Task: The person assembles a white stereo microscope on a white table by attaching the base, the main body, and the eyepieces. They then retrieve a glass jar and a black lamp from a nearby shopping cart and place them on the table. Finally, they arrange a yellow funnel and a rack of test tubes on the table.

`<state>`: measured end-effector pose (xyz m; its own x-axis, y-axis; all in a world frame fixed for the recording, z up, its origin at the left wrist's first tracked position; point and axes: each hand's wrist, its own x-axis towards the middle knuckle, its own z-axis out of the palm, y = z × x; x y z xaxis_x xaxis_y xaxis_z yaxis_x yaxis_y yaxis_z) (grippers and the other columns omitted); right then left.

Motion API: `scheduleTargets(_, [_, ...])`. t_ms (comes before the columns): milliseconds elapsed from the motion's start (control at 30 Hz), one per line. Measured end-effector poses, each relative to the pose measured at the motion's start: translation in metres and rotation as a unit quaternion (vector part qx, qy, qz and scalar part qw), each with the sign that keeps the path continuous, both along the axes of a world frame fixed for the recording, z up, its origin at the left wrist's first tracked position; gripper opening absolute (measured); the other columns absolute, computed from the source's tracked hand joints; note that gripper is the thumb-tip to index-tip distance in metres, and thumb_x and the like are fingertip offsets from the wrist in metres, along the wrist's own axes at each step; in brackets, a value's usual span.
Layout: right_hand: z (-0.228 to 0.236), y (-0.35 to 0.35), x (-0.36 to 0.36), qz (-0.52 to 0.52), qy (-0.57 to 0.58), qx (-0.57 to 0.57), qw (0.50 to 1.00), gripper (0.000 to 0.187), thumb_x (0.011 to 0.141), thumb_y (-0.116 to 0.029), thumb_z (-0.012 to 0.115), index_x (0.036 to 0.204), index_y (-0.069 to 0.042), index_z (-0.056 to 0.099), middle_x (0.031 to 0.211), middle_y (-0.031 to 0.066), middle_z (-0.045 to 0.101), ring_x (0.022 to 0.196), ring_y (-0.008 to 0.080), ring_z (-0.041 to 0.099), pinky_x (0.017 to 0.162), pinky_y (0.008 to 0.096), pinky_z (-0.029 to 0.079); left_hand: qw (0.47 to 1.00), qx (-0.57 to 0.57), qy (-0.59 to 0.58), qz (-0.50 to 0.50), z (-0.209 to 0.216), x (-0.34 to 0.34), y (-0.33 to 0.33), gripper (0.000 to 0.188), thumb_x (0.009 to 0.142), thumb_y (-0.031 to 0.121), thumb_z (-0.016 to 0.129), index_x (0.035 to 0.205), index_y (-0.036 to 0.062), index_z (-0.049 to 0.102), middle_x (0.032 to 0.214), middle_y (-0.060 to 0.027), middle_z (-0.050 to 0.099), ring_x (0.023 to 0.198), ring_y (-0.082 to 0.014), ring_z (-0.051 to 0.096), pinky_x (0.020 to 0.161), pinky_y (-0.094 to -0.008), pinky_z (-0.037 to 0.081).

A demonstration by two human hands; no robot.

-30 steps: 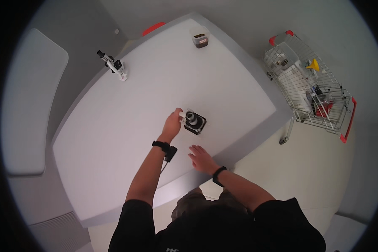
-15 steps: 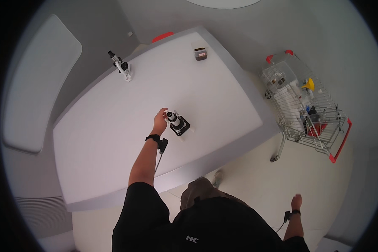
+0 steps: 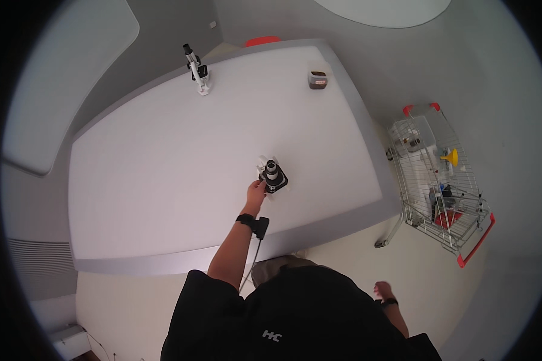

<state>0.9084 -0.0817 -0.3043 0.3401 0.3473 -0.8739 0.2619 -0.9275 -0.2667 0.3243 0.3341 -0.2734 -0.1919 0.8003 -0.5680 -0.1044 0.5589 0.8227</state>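
A white and black microscope [image 3: 273, 175] stands upright on the white table, its eyepiece tube pointing up toward me. My left hand [image 3: 257, 191] reaches to its left side, fingers closed at the edge of the black stage. The fingertips are partly hidden against the microscope, so the exact part they grip is unclear. My right hand [image 3: 382, 291] hangs low beside my body, off the table, with its fingers loosely curled and nothing seen in them. A second white and black microscope [image 3: 198, 71] stands at the table's far left edge.
A small clear box with dark contents [image 3: 317, 80] sits at the far right of the table [image 3: 162, 162]. To the right stands a wire shopping cart [image 3: 442, 186] with red handles, holding a yellow funnel [image 3: 451, 157] and other items. A red seat [image 3: 262, 41] shows behind the table.
My left hand has shifted from beside the near microscope's eyepiece tube down to its stage. My right hand has swung in closer to my body. The whole view has turned and shifted.
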Motion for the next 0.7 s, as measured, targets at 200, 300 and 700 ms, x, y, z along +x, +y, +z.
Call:
scheduleTargets(200, [0.041, 0.099, 0.033, -0.057, -0.094, 0.258, 0.960, 0.025, 0.084, -0.010, 0.056, 0.105, 0.002, 0.060, 0.081, 0.0099, 0.064, 0.064, 0.0175, 0.060, 0.061, 0.0300, 0.051, 0.981, 0.004, -0.177, 0.080, 0.014, 0.016, -0.002, 0.026, 0.098, 0.021, 0.049, 0.117, 0.0024, 0.052, 0.100, -0.0078, 0.064, 0.085, -0.0174, 0.064, 0.075, -0.0319, 0.056])
scheduleTargets(300, [0.066, 0.112, 0.019, -0.033, -0.115, 0.260, 0.958, 0.028, 0.082, -0.009, 0.058, 0.107, 0.002, 0.061, 0.081, 0.0105, 0.064, 0.066, 0.0180, 0.061, 0.063, 0.0295, 0.051, 0.984, 0.000, -0.171, 0.056, 0.015, 0.006, -0.001, 0.027, 0.098, 0.020, 0.048, 0.119, 0.0027, 0.051, 0.103, -0.0080, 0.064, 0.088, -0.0178, 0.065, 0.076, -0.0325, 0.057])
scheduleTargets(700, [0.051, -0.038, 0.035, -0.212, -0.028, -0.081, 0.973, 0.020, 0.089, -0.017, 0.051, 0.070, -0.012, 0.048, 0.062, 0.0025, 0.052, 0.049, 0.0155, 0.051, 0.041, 0.0291, 0.038, 0.987, -0.044, -0.149, 0.030, 0.041, -0.022, -0.006, 0.029, 0.098, 0.027, 0.051, 0.117, 0.0060, 0.054, 0.097, -0.0063, 0.064, 0.088, -0.0160, 0.063, 0.079, -0.0315, 0.053])
